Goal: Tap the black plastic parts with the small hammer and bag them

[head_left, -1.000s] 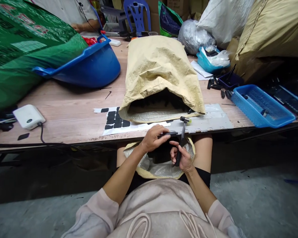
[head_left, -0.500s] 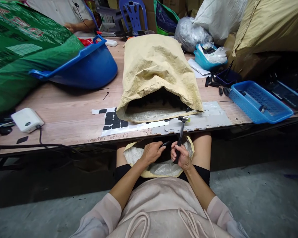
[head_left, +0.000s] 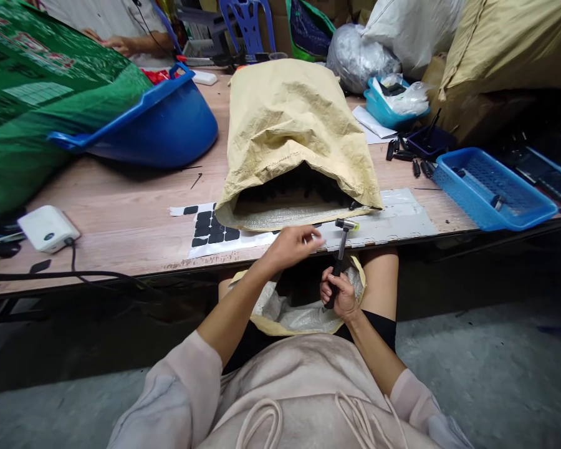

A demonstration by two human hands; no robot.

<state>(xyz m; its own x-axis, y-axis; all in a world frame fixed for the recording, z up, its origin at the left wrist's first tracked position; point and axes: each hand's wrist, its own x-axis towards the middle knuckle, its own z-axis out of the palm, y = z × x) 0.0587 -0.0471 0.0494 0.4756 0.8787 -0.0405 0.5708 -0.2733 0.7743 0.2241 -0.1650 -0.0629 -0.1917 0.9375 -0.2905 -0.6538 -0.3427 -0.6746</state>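
Observation:
My right hand (head_left: pixel 339 294) is closed round the black handle of a small hammer (head_left: pixel 342 247), held upright over my lap with its head at the table edge. My left hand (head_left: pixel 292 246) reaches over the table edge just in front of the open mouth of a tan sack (head_left: pixel 294 125). Its fingers are loosely stretched and I see nothing in them. An open tan bag with a clear liner (head_left: pixel 303 315) lies on my lap under both hands. A white sheet with several black pads (head_left: pixel 212 227) lies left of my left hand.
A blue basin (head_left: pixel 168 125) and a green sack (head_left: pixel 37 93) fill the table's left. A white device (head_left: pixel 47 227) with a cable sits near the left edge. A blue basket (head_left: pixel 495 193) stands at right. Another person's hand (head_left: pixel 116 43) rests at the far left.
My left hand has let go of the black piece it held over my lap and risen to the table edge near the sack's mouth. The right hand still holds the hammer.

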